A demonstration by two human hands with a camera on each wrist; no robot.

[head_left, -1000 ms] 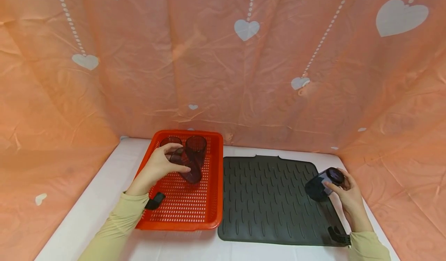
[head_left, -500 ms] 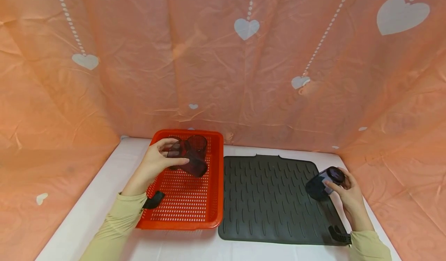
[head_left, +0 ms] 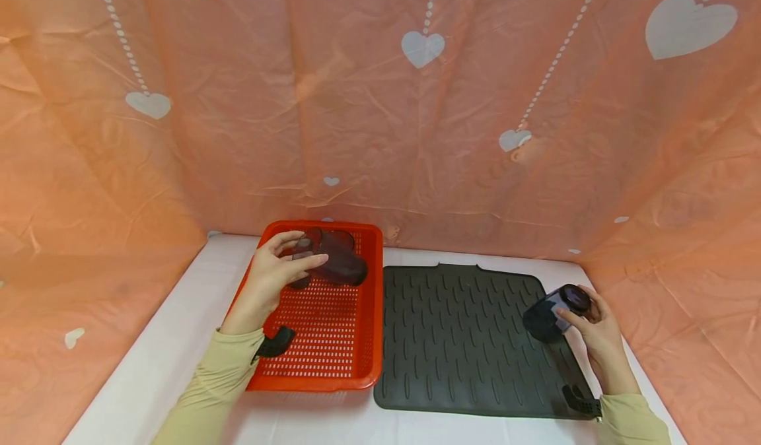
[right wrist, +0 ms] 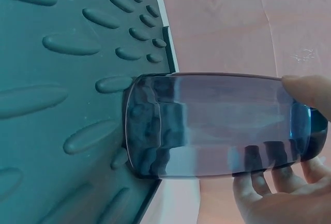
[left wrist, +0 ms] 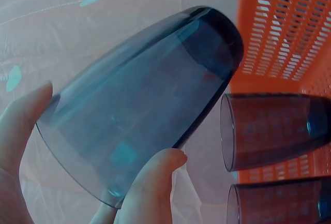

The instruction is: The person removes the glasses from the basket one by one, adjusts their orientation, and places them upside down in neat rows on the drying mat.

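My left hand (head_left: pixel 276 273) grips a dark tinted drinking glass (left wrist: pixel 145 94) near its rim, tilted with its base to the right, above the red basket (head_left: pixel 371 313). Two more tinted glasses, one (left wrist: pixel 274 131) above the other (left wrist: pixel 279 203) in the left wrist view, stand in the basket; from the head they are partly hidden. At the right, my right hand (head_left: pixel 600 336) holds another tinted glass (right wrist: pixel 222 125) near its base, mouth down. Its rim meets the ribbed surface of the dark drying mat (head_left: pixel 458 339) near the right edge.
The basket and mat lie side by side on a white table (head_left: pixel 321 418). An orange curtain (head_left: pixel 380 135) printed with hearts hangs behind and at both sides. A black strap sits on each wrist.
My left hand has lifted its glass up and to the right inside the basket area, swinging its base rightward. The right hand and its glass have stayed in place.
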